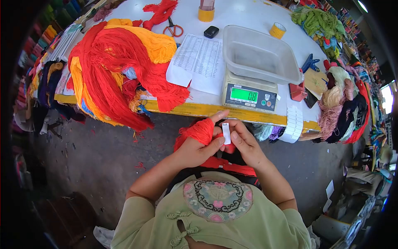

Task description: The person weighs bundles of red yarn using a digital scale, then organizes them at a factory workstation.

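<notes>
My left hand [199,150] is closed, with a bundle of red yarn [198,132] draped around it and its thumb against a small white label [226,133] marked with a 3. From the other side, my right hand [245,146] pinches that label between thumb and fingers. More red yarn [232,167] lies across my lap below the hands. Just beyond the hands, at the table's front edge, a digital scale [250,94] with a green display carries a translucent plastic tub [261,74].
A big heap of red and orange yarn [124,54] hangs over the table's yellow front edge [190,109] on the left. Printed sheets [197,58], orange-handled scissors [173,30], a black case [211,32], a tape roll [277,30] and a red stapler-like item [297,91] lie around the scale.
</notes>
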The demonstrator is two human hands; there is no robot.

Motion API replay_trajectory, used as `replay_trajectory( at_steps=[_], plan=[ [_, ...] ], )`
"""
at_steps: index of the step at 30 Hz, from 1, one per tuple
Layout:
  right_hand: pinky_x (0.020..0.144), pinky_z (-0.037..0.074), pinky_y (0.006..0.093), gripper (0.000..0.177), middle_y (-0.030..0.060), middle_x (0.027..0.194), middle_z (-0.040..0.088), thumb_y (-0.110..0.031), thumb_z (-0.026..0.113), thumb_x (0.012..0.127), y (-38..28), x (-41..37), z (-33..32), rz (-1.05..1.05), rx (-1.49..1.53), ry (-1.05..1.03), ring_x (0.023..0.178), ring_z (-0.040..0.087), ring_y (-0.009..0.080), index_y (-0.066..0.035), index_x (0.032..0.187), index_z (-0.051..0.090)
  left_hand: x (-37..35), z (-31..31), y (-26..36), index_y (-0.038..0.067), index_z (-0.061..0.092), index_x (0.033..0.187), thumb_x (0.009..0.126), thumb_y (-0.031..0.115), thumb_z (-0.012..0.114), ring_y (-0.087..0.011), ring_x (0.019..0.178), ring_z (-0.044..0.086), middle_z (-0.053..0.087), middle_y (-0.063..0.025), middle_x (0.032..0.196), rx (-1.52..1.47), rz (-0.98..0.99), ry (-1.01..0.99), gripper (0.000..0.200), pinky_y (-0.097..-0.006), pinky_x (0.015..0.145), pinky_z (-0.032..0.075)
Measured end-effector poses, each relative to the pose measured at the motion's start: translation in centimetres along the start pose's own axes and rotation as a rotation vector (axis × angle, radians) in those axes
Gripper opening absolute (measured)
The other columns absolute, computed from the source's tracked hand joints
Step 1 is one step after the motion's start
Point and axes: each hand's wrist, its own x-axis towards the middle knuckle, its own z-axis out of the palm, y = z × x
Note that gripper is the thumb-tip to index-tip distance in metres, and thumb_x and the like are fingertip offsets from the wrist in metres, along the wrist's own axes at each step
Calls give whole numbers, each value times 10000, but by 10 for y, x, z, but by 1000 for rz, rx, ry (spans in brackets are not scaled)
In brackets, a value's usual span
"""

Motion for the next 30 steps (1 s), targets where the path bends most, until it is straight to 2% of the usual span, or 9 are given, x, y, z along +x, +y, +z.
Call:
replay_trajectory(
  at_steps=[3, 9, 15, 18, 21, 22, 25, 28, 30],
  plan=[
    [676, 411, 208, 323, 19, 821, 603, -166, 566, 994, -19, -5, 8, 24, -83, 17, 740, 532, 57, -23, 1259, 451, -3, -7, -5, 56, 174, 1527, 962, 10, 533, -82, 790, 566, 652, -63, 956, 256, 143, -28, 672, -264, 680, 481],
    [598, 356, 190, 330, -13, 644, 562, -76, 658, 922, -34, -12, 11, -13, -401, 92, 596, 454, 31, -34, 1211, 502, -9, -6, -12, 76, 580, 1197, 879, 79, 676, -254, 813, 658, 668, -97, 927, 587, 437, 98, 332, -351, 726, 513],
    [618, 407, 213, 247, 23, 677, 577, -12, 679, 867, -35, -7, 10, -247, -449, -13, 616, 512, 68, -40, 1086, 570, -14, -10, 10, 84, 628, 984, 863, 130, 679, -322, 811, 643, 664, -130, 907, 718, 424, 22, 139, -442, 667, 490],
    [639, 443, 243, 187, 52, 769, 621, 58, 642, 814, -48, -3, 8, -331, -507, -174, 686, 585, 121, -40, 969, 605, -11, -15, 7, 66, 609, 926, 916, 179, 635, -241, 698, 613, 627, -82, 778, 631, 350, -27, 117, -379, 611, 469],
    [646, 465, 274, 210, 72, 844, 644, 102, 600, 764, -53, 1, 5, -343, -523, -319, 761, 625, 157, -40, 919, 614, -9, -20, 17, 47, 588, 880, 963, 229, 584, -128, 590, 517, 546, -10, 689, -166, -251, -282, 199, -293, 544, 420],
    [641, 469, 262, 189, 66, 831, 646, 84, 647, 780, -52, 2, 5, -386, -564, -330, 747, 628, 138, -37, 920, 607, -11, -20, 27, 44, 574, 842, 988, 249, 549, -56, 563, 428, 479, 42, 672, -278, -400, -299, 253, -241, 497, 360],
    [642, 460, 235, 154, 69, 836, 650, 52, 691, 797, -42, -6, 6, -318, -520, -164, 725, 629, 124, -34, 894, 607, -12, -18, 21, 33, 590, 846, 965, 196, 578, -75, 547, 475, 531, 8, 672, -441, -473, -243, 202, -273, 473, 368],
    [659, 454, 202, 231, 54, 870, 660, 71, 676, 832, -28, -9, 11, -321, -371, 8, 757, 615, 70, -26, 1003, 554, -15, -1, 19, 25, 617, 877, 935, 141, 617, -113, 584, 555, 599, -34, 708, 276, 289, 97, 130, -302, 521, 424],
    [680, 453, 193, 318, 40, 884, 649, 100, 642, 848, -24, -8, 17, -276, -247, 58, 797, 592, 49, -24, 1099, 490, -13, -2, 16, 20, 630, 898, 915, 117, 638, -140, 646, 602, 633, -56, 748, 392, 386, 124, 99, -319, 582, 462]
  ],
)
